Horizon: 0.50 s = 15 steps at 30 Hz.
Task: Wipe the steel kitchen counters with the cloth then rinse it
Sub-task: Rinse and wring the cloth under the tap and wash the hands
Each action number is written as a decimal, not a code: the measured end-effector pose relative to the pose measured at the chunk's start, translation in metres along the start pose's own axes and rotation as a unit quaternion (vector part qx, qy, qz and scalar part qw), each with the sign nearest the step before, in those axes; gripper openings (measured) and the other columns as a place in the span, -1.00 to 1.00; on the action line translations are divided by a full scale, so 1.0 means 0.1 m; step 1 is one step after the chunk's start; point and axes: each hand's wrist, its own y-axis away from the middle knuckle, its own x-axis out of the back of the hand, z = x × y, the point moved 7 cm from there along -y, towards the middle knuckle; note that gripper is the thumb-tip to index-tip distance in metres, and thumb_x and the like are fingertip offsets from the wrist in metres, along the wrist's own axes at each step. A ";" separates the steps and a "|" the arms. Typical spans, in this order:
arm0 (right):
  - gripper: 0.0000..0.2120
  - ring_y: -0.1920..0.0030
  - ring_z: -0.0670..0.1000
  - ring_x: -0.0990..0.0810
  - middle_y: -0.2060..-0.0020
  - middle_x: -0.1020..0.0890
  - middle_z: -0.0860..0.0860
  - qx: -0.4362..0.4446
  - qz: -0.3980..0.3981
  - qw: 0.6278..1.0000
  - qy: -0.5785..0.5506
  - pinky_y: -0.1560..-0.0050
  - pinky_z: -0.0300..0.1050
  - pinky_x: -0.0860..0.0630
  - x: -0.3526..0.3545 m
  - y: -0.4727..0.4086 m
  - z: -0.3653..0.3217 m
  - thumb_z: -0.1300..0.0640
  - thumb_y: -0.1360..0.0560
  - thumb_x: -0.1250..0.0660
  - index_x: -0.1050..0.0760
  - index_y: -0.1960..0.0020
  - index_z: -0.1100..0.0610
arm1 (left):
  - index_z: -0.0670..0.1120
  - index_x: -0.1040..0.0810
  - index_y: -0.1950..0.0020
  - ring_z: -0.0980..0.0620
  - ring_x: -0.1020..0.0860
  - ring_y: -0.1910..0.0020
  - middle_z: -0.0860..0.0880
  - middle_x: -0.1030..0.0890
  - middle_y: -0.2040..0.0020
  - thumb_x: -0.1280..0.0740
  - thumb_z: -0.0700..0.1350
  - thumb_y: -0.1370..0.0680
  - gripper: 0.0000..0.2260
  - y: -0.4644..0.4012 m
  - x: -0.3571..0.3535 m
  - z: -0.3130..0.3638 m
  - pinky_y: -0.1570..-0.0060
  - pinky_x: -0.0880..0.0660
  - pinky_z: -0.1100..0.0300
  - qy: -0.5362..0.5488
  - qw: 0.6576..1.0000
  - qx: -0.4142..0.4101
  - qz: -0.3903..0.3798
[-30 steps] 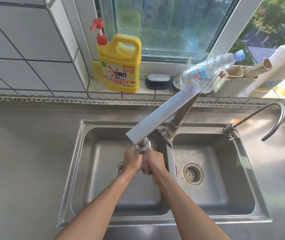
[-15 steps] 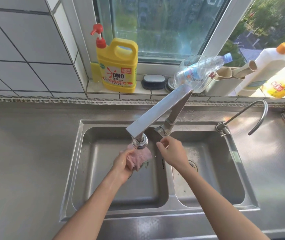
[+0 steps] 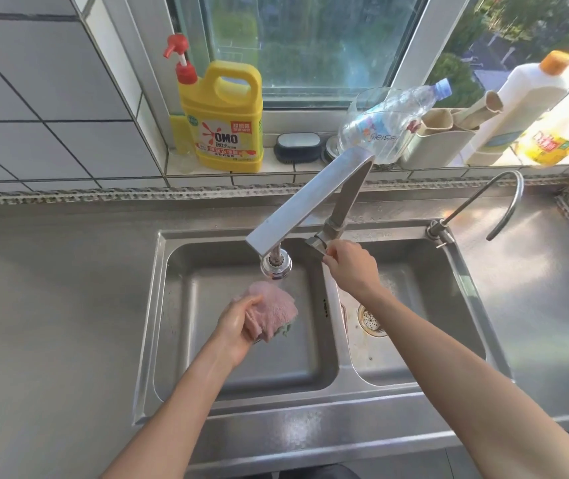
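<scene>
A crumpled pink cloth with a green edge hangs over the left sink basin, just below the tap's spout head. My left hand is closed around the cloth's left side. My right hand reaches up to the tap lever at the base of the big steel tap, fingers pinched on it. The steel counter spreads to the left and right of the double sink. I cannot tell whether water is running.
A yellow detergent jug with a red pump stands on the window sill, beside a dark soap dish, a tipped clear plastic bottle and a white bottle. A thin curved second tap rises behind the right basin.
Both hands were together on the cloth under the spout. My right hand let go and moved up to the tap lever, while my left hand lowered the cloth slightly.
</scene>
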 end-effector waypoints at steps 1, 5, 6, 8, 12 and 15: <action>-0.89 -0.01 0.25 -0.60 0.00 -0.63 0.08 -0.006 0.005 1.000 -0.004 0.13 -0.02 -0.34 0.01 0.00 0.02 0.08 -0.62 -0.29 -0.53 0.00 0.11 | -0.07 -0.44 0.04 0.15 -0.38 0.70 -0.08 -0.61 0.35 -0.30 -0.31 -0.65 -0.84 0.01 0.01 0.01 0.67 -0.36 0.41 -0.004 1.000 -0.003 -0.001; -0.90 -0.03 0.25 -0.59 -0.04 -0.63 0.09 -0.028 0.034 0.999 -0.022 0.12 -0.02 -0.32 0.04 0.03 0.08 0.09 -0.63 -0.28 -0.54 -0.02 0.09 | -0.11 -0.50 -0.02 0.10 -0.36 0.63 -0.16 -0.56 0.23 -0.36 -0.27 -0.62 -0.91 0.02 0.07 0.04 0.59 -0.37 0.37 -0.068 0.997 -0.028 -0.017; -0.89 -0.03 0.25 -0.59 -0.04 -0.64 0.09 -0.031 0.041 0.998 -0.029 0.12 -0.01 -0.34 0.04 0.04 0.09 0.07 -0.63 -0.28 -0.53 -0.02 0.09 | -0.13 -0.48 -0.07 0.03 -0.40 0.54 -0.19 -0.53 0.18 -0.38 -0.26 -0.61 -0.89 0.04 0.07 0.06 0.50 -0.40 0.31 -0.098 0.994 -0.038 -0.026; -0.85 -0.01 0.23 -0.59 -0.01 -0.64 0.07 -0.056 0.059 0.995 -0.060 0.10 0.02 -0.41 0.03 0.11 0.13 0.01 -0.63 -0.31 -0.48 -0.02 0.11 | -0.01 -0.44 -0.22 -0.01 -0.42 0.30 -0.20 -0.46 -0.01 -0.41 -0.23 -0.60 -0.74 0.10 0.10 0.07 0.28 -0.35 0.15 -0.136 0.989 -0.052 -0.041; -0.67 0.10 0.12 -0.57 0.15 -0.60 -0.01 -0.102 0.042 0.986 -0.121 0.13 -0.01 -0.46 -0.16 0.47 0.17 -0.16 -0.58 -0.37 -0.45 0.04 0.12 | 0.08 -0.40 -0.26 -0.01 -0.38 0.20 -0.21 -0.43 -0.09 -0.42 -0.23 -0.60 -0.66 0.22 0.11 0.13 0.25 -0.29 0.09 -0.147 0.986 -0.067 -0.047; -0.61 0.13 0.08 -0.65 0.16 -0.65 0.05 -0.077 -0.079 0.961 -0.253 0.16 0.06 -0.57 -0.46 0.78 -0.07 -0.21 -0.60 -0.34 -0.55 0.02 0.15 | 0.03 -0.41 -0.28 -0.07 -0.42 0.18 -0.26 -0.48 -0.11 -0.40 -0.23 -0.62 -0.68 0.29 0.10 0.16 0.26 -0.32 0.06 -0.161 0.982 -0.084 -0.061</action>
